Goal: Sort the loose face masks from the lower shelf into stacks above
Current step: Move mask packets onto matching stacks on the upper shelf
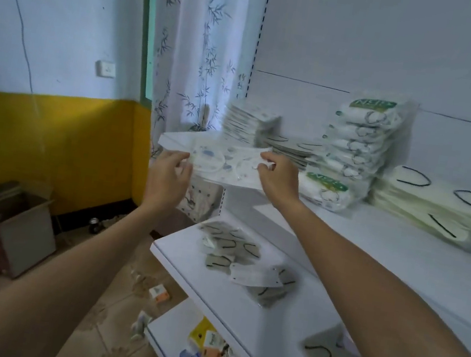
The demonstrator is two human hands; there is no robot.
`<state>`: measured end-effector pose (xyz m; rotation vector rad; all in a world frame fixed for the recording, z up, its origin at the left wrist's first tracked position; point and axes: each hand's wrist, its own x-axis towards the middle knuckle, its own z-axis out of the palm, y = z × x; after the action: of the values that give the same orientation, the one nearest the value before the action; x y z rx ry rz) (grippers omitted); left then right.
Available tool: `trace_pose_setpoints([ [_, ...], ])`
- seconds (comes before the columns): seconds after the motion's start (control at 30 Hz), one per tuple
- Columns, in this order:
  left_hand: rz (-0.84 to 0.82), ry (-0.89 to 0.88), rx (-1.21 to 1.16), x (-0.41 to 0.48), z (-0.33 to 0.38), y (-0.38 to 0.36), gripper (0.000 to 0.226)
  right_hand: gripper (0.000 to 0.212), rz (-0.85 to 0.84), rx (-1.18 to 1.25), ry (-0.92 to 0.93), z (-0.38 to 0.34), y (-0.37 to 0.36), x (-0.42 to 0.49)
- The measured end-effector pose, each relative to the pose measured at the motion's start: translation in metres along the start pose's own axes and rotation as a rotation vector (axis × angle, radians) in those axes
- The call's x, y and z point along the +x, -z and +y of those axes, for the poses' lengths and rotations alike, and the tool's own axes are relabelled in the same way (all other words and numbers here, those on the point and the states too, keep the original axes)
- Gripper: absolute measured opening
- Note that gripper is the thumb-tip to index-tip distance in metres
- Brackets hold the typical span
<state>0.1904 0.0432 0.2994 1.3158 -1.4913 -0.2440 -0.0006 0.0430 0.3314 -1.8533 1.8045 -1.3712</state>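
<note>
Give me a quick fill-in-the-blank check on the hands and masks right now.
The left hand and right hand hold one packaged mask at the ___ end of the upper shelf.
The loose masks lie on the shelf ___ that one.
The tall stack of packs bears ___ labels.
Ear loops on the cream stack are ___.
Missing words: left, below, green, black.

Dim bluish daylight thru curtain, motion blur w/ fisheye edges.
</note>
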Motion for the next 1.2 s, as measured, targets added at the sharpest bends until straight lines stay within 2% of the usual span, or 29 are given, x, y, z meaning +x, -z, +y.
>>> trace_pose_setpoints([
  [0.3, 0.024, -0.036, 0.140, 0.106, -0.094, 0.010, 0.041, 0.039, -0.009, 0.018, 0.038, -0.027, -0.121, 0.099],
  [0.5, -0.044, -0.102, 0.184, 0.214, -0.149, 0.004, 0.045, 0.045, 0.022, -0.117, 0.092, -0.040, -0.178, 0.173],
  [0.73, -0.173, -0.285, 0.161, 0.313, -0.164, -0.055, 0.051, 0.042, 0.131, -0.294, 0.006, -0.026, -0.181, 0.251],
  [0.87, -0.245, -0.326, 0.026, 0.347, -0.153, -0.104, 0.050, 0.041, 0.199, -0.380, -0.044, -0.002, -0.162, 0.282],
  [1.07, -0.318, -0.451, -0.042, 0.389, -0.138, -0.159, 0.046, 0.037, 0.370, -0.274, -0.133, 0.016, -0.141, 0.316],
  [1.2, -0.398, -0.533, -0.109, 0.411, -0.122, -0.197, 0.053, 0.041, 0.412, -0.340, -0.211, 0.030, -0.129, 0.326],
])
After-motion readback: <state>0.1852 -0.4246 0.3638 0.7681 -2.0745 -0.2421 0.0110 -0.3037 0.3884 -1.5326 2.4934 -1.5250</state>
